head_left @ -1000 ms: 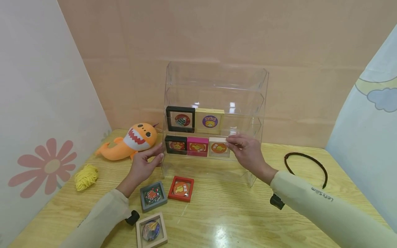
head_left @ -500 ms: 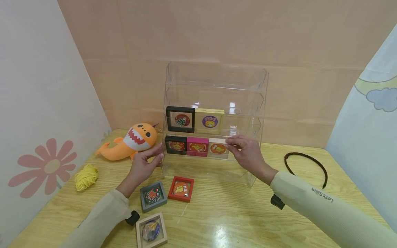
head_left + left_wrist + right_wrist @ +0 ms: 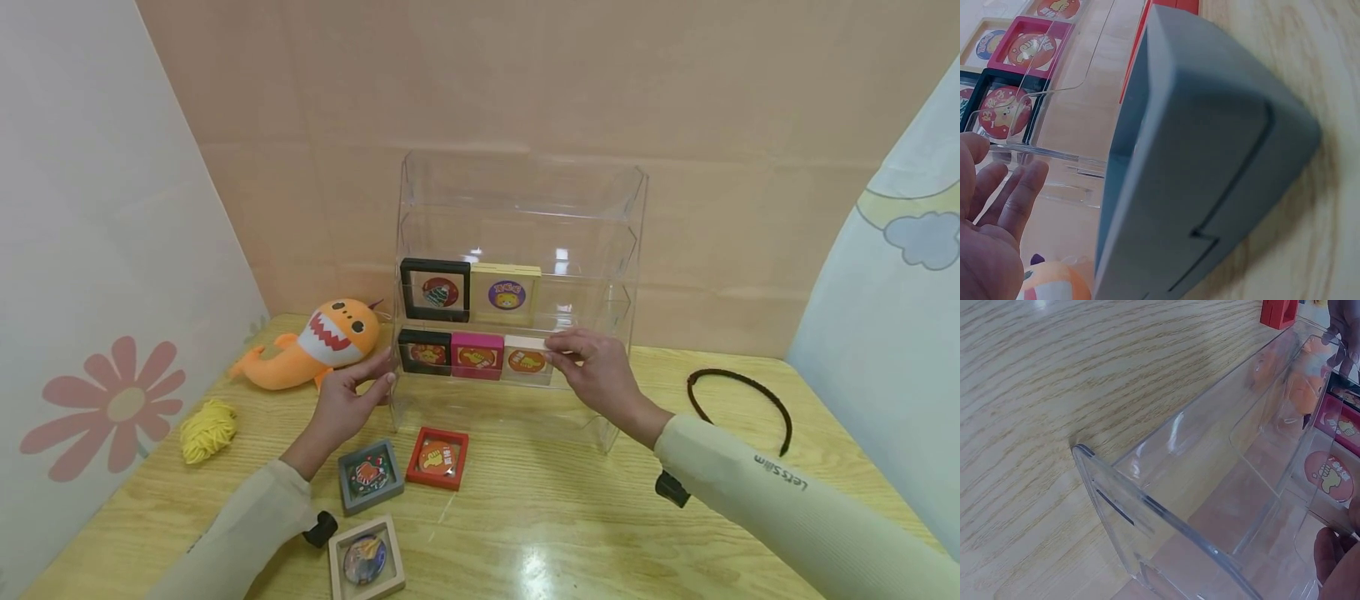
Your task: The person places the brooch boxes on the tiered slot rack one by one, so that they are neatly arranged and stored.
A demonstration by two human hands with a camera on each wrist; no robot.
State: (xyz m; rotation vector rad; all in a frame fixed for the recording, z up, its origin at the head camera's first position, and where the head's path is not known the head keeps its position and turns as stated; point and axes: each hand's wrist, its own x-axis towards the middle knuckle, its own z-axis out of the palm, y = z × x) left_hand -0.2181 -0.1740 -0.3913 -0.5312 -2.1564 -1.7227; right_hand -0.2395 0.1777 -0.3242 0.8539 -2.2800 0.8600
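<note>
A clear tiered display rack (image 3: 517, 417) stands upright on the table. My left hand (image 3: 348, 400) grips its left side edge between thumb and fingers. With my right hand (image 3: 596, 371) I pinch the right edge of a white display frame (image 3: 517, 362), which shows an orange thumbs-up badge. It sits in the lower tier, right beside a pink frame (image 3: 477, 356); a black frame (image 3: 425, 352) is left of that. One tier up are a larger black frame (image 3: 436, 290) and a pale yellow frame (image 3: 506, 293). My right fingertips cover the white frame's right side.
On the table before the rack lie a red frame (image 3: 438, 458), a grey frame (image 3: 371, 476) and a beige frame (image 3: 367, 558). An orange shark plush (image 3: 315, 346) and yellow yarn (image 3: 209, 430) lie left. A dark braided headband (image 3: 741, 379) is at right.
The white frame has shifted slightly left against the pink one, with my right fingers still on it. My left hand keeps its place on the rack.
</note>
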